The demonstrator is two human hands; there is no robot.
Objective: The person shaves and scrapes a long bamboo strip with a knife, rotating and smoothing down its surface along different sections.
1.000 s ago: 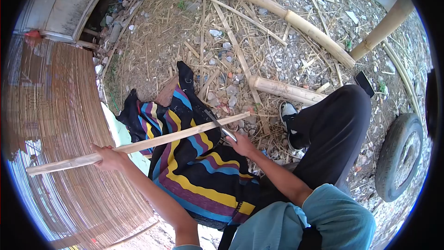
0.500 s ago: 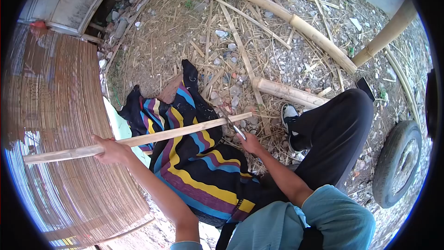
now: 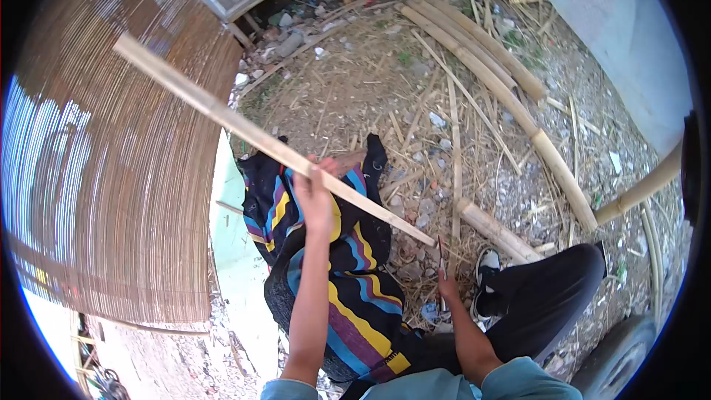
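Observation:
My left hand (image 3: 315, 196) is closed around a long split bamboo strip (image 3: 222, 114), partway along it. The strip slants from the upper left down to the right, in front of me. My right hand (image 3: 448, 290) grips a knife (image 3: 442, 252), its narrow blade pointing up beside the strip's lower right end. Whether blade and bamboo touch, I cannot tell. Beneath the strip, a black garment with yellow, blue and purple stripes (image 3: 355, 318) is spread over my lap and leg.
A slatted bamboo blind (image 3: 126, 178) stands at left. Bamboo poles (image 3: 511, 104) lie on the rubble and straw, with a shorter bamboo piece (image 3: 496, 231) near my shoe (image 3: 486, 270). At lower right is a tyre (image 3: 618, 359); an upright pole (image 3: 641, 181) rises at right.
The bamboo strip has swung, its left end rising and its right end dropping toward me. My left hand moved right and up with it; my right hand, still holding the knife, sits lower. The view has shifted.

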